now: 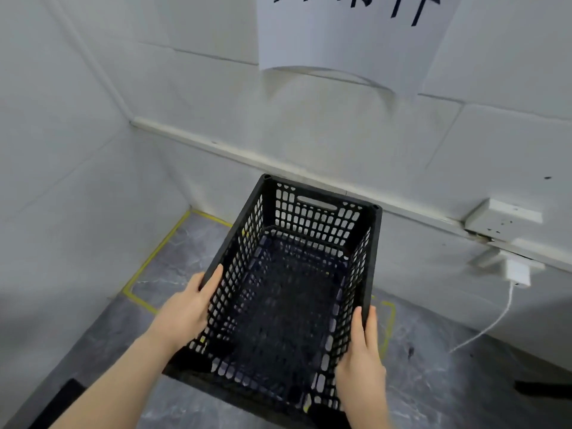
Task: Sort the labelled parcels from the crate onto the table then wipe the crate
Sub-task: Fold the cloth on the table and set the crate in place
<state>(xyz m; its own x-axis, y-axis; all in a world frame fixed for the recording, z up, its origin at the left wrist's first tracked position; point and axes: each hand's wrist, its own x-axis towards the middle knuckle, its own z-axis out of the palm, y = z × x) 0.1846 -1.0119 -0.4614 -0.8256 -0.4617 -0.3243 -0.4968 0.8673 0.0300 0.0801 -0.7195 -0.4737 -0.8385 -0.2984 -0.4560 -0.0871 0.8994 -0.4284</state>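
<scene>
**White-walled corner, an empty crate between both hands**

A white block wall (93,150) closes the corner, and below it runs a grey marbled floor (173,267). A paper sign (340,41) with dark characters hangs on the wall, far beyond both hands.

The black lattice crate (322,209) lies between the hands and stretches forward from them towards the wall. It holds no parcels. The left hand (185,311) clasps the crate's left wall at the rim. The right hand (360,363) grips the right wall, thumb inside and fingers outside. I cannot tell whether the crate rests on the floor or hangs just above it.

Yellow tape (154,253) marks a rectangle on the floor, showing ahead of the left hand and again just outside the right. A white charger (517,274) sits in a wall socket well to the right of the right hand, with its cable (495,323) trailing down.

With the crate bare, the sorting looks finished and the wiping step appears to be in hand. No counter, parcels or cloth are in view. The next move probably calls for settling the crate steady, freeing one hand, and fetching something to wipe with.
</scene>
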